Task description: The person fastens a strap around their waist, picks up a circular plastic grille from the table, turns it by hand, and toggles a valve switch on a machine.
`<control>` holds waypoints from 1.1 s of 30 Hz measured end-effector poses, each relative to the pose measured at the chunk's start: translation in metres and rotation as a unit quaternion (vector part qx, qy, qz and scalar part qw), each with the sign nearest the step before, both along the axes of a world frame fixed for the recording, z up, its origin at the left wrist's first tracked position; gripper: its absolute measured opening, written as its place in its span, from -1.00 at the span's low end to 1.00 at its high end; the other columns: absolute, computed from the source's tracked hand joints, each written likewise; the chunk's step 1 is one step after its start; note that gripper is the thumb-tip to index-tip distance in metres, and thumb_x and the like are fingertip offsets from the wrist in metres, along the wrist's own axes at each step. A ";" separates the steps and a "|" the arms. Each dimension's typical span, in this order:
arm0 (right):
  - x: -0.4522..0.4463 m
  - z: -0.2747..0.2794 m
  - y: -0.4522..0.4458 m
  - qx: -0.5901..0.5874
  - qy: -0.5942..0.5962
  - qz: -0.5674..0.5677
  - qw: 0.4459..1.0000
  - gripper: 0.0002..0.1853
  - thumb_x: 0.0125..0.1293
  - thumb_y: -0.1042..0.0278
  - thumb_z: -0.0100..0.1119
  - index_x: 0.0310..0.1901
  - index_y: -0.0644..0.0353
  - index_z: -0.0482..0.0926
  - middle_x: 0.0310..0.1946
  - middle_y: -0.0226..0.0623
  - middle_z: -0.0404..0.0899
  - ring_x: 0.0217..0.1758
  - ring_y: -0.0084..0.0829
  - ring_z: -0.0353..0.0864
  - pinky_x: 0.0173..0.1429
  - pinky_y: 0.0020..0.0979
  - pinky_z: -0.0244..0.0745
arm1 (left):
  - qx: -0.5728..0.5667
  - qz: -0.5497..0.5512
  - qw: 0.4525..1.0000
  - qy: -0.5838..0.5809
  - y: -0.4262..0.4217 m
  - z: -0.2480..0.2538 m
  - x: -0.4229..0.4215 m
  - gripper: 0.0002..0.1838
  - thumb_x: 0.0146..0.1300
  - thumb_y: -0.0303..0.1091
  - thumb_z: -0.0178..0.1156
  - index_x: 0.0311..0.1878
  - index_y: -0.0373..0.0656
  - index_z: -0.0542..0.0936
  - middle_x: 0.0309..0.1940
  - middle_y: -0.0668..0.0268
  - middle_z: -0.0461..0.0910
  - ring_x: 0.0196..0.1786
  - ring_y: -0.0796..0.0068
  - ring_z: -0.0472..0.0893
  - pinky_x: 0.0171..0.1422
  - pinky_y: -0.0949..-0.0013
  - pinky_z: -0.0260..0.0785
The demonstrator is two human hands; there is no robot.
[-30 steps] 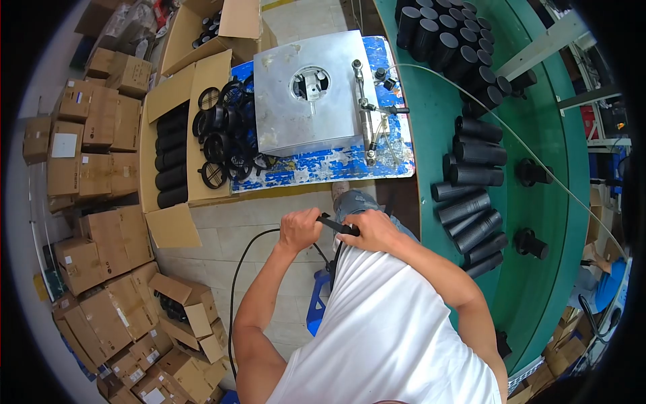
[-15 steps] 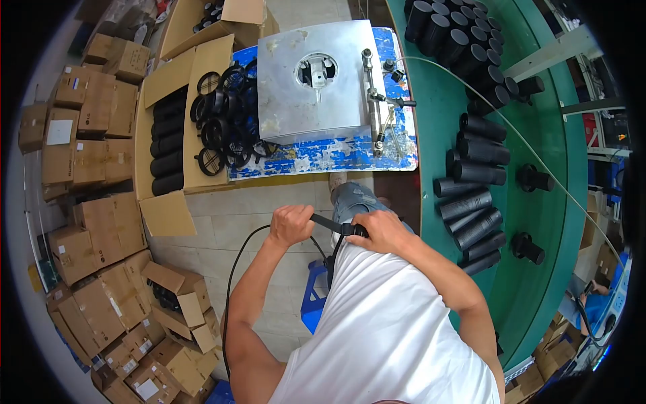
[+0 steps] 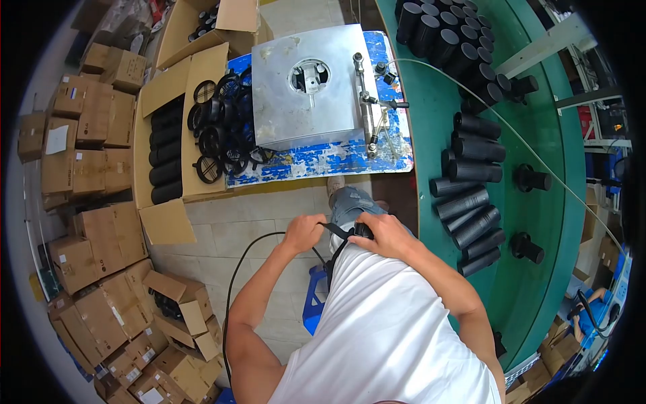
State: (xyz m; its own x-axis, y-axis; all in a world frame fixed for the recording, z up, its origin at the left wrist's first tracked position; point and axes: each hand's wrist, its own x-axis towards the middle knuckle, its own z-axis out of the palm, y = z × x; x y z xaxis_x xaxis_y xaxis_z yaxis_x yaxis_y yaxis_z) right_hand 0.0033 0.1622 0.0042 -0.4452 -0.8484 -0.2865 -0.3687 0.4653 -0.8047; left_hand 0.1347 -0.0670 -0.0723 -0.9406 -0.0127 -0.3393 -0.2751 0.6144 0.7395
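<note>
At the waist, over the white shirt, a black strap [image 3: 336, 231] runs between my two hands. My left hand [image 3: 304, 233] is closed round its free end. My right hand [image 3: 385, 237] grips the strap's black buckle [image 3: 363, 231] against the body; the fingers partly cover it. A thin black cable [image 3: 237, 269] loops from the waist past my left arm. Ahead stands a metal box fixture [image 3: 306, 94] with a round opening, on a worn blue-and-white table [image 3: 316, 158]. Neither hand touches it.
Black ring parts [image 3: 219, 128] are heaped left of the fixture, beside an open carton [image 3: 165, 151] of black cylinders. Several black cylinders [image 3: 471, 209] lie on the green bench [image 3: 531, 296] at right. Cartons [image 3: 108, 236] pile up at left. A blue stool [image 3: 313, 306] is beside me.
My left hand has shifted right and slightly down, closer to my right hand, so less strap shows between them. At far right, a person in blue has come further into view.
</note>
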 end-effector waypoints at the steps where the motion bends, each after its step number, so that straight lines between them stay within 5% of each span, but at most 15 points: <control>1: -0.001 0.002 0.001 -0.006 -0.006 0.000 1.000 -0.55 0.20 0.03 0.30 -0.13 0.30 0.54 -0.31 0.07 0.64 -0.23 0.07 0.63 -0.13 -0.07 0.53 | 0.140 0.043 0.987 -0.070 0.001 0.000 -0.002 -0.87 0.10 -0.31 0.07 -0.43 -0.13 0.54 -0.66 0.35 0.44 -0.57 0.39 0.45 -0.45 0.33 0.26; 5: 0.002 -0.004 0.003 -0.025 -0.007 -0.009 1.000 -0.52 0.18 0.03 0.34 -0.11 0.33 0.56 -0.34 0.04 0.62 -0.26 0.07 0.62 -0.15 -0.11 0.52 | 0.492 0.167 0.825 -0.225 0.009 0.023 -0.016 -0.72 0.25 -0.16 0.09 -0.48 -0.13 0.53 -0.64 0.49 0.34 -0.50 0.64 0.31 -0.40 0.50 0.12; 8: 0.000 -0.004 0.004 -0.024 -0.013 -0.016 0.999 -0.53 0.18 0.04 0.34 -0.13 0.33 0.56 -0.34 0.05 0.62 -0.27 0.06 0.62 -0.15 -0.11 0.51 | 0.365 0.207 0.881 -0.218 0.022 0.031 -0.025 -0.65 0.31 -0.18 0.13 -0.58 -0.08 0.44 -0.66 0.52 0.31 -0.55 0.69 0.28 -0.45 0.50 0.07; 11: -0.004 -0.006 0.003 -0.021 -0.018 -0.009 1.000 -0.55 0.17 0.07 0.35 -0.15 0.34 0.55 -0.33 0.07 0.63 -0.26 0.06 0.63 -0.14 -0.11 0.51 | 0.340 0.305 0.878 -0.141 0.038 0.026 -0.031 -0.62 0.26 -0.32 0.23 -0.65 -0.02 0.34 -0.67 0.54 0.29 -0.60 0.73 0.23 -0.51 0.51 0.01; 17: -0.010 -0.004 0.004 -0.002 -0.049 -0.008 0.999 -0.60 0.11 0.17 0.39 -0.18 0.34 0.56 -0.35 0.06 0.64 -0.23 0.02 0.64 -0.13 -0.13 0.51 | 0.444 0.457 0.768 -0.066 0.050 0.002 -0.036 -0.57 0.16 -0.43 0.31 -0.69 -0.04 0.28 -0.71 0.53 0.26 -0.65 0.72 0.20 -0.57 0.46 0.00; 19: -0.008 -0.010 0.006 -0.057 -0.040 -0.036 0.997 -0.63 0.08 0.21 0.41 -0.20 0.32 0.57 -0.37 0.00 0.64 -0.27 -0.03 0.65 -0.16 -0.19 0.52 | 0.205 0.264 0.941 -0.046 0.037 0.002 -0.032 -0.60 0.17 -0.42 0.31 -0.67 -0.12 0.31 -0.70 0.45 0.31 -0.64 0.68 0.27 -0.55 0.43 0.07; 20: -0.008 -0.012 0.007 -0.061 -0.053 -0.042 0.996 -0.63 0.07 0.22 0.41 -0.20 0.32 0.58 -0.37 -0.01 0.64 -0.27 -0.04 0.66 -0.16 -0.20 0.52 | 0.073 0.154 0.985 -0.033 0.033 0.002 -0.030 -0.62 0.17 -0.41 0.31 -0.66 -0.16 0.33 -0.70 0.41 0.34 -0.63 0.66 0.30 -0.54 0.41 0.11; 23: -0.006 -0.018 0.006 -0.087 -0.079 -0.051 0.992 -0.64 0.04 0.24 0.42 -0.19 0.29 0.59 -0.35 -0.03 0.65 -0.27 -0.06 0.66 -0.15 -0.23 0.53 | 0.134 0.114 0.984 0.002 0.039 0.013 -0.023 -0.82 0.20 -0.33 0.26 -0.28 -0.22 0.51 -0.53 0.29 0.51 -0.50 0.57 0.45 -0.36 0.38 0.30; 25: -0.005 -0.031 0.007 -0.115 -0.063 -0.059 0.990 -0.64 0.04 0.24 0.42 -0.18 0.28 0.60 -0.33 -0.05 0.65 -0.26 -0.08 0.66 -0.15 -0.24 0.53 | 0.231 0.053 0.971 0.024 0.042 0.007 -0.017 -0.65 0.24 -0.30 0.22 0.06 -0.21 0.56 -0.31 0.25 0.61 -0.33 0.54 0.54 -0.19 0.38 0.40; 28: 0.004 -0.047 0.003 -0.146 -0.037 -0.050 0.987 -0.61 0.07 0.12 0.39 -0.19 0.25 0.61 -0.34 -0.04 0.63 -0.25 -0.04 0.64 -0.18 -0.19 0.50 | 0.350 0.109 0.902 -0.227 0.036 0.009 0.002 -0.47 0.24 -0.38 0.19 0.30 -0.24 0.43 -0.11 0.32 0.60 -0.14 0.45 0.57 -0.01 0.36 0.42; 30: 0.004 -0.045 0.006 -0.137 -0.040 -0.060 0.988 -0.61 0.08 0.05 0.38 -0.22 0.22 0.62 -0.39 -0.02 0.63 -0.26 -0.03 0.64 -0.17 -0.19 0.50 | 0.452 0.080 0.884 -0.087 0.047 0.011 0.001 -0.49 0.20 -0.38 0.22 0.22 -0.35 0.45 -0.04 0.27 0.57 0.05 0.49 0.50 0.16 0.39 0.35; 33: -0.005 -0.040 0.021 -0.091 -0.141 -0.071 0.983 -0.59 0.16 0.02 0.33 -0.23 0.26 0.61 -0.32 -0.11 0.65 -0.21 -0.07 0.64 -0.10 -0.20 0.51 | 0.281 0.082 0.950 -0.108 0.073 0.014 -0.006 -0.59 0.19 -0.38 0.23 0.09 -0.35 0.51 -0.06 0.27 0.56 0.05 0.49 0.48 0.18 0.39 0.31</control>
